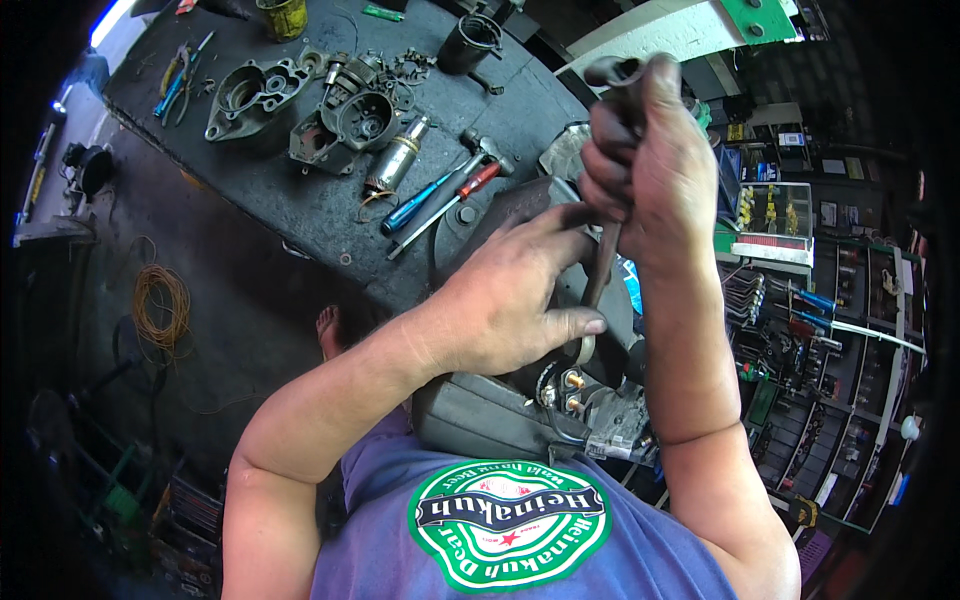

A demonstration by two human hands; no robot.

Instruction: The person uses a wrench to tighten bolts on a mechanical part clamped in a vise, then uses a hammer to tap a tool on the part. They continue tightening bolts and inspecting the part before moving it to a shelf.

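Note:
My right hand (655,165) is raised over the bench, fingers wrapped round the upper part of a dark steel wrench (603,262). One rounded end of the wrench shows above my fist. Its shaft runs down to a paler hooked end beside two copper-coloured threaded studs (574,392) on a metal part (615,415). My left hand (505,295) reaches across the lower shaft, fingers curled and thumb tip against the wrench near the hooked end. Whether the hooked end grips a nut is hidden. Under my left hand lies a dark grey vise (470,412), partly covered.
On the dark bench (240,190) lie cast housings (255,98), a cylindrical motor part (397,157), a hammer (487,150), blue and red screwdrivers (478,180) and pliers (178,85). A yellow pot (283,18) stands behind. Tool racks (800,380) line the right; coiled wire (160,310) lies left.

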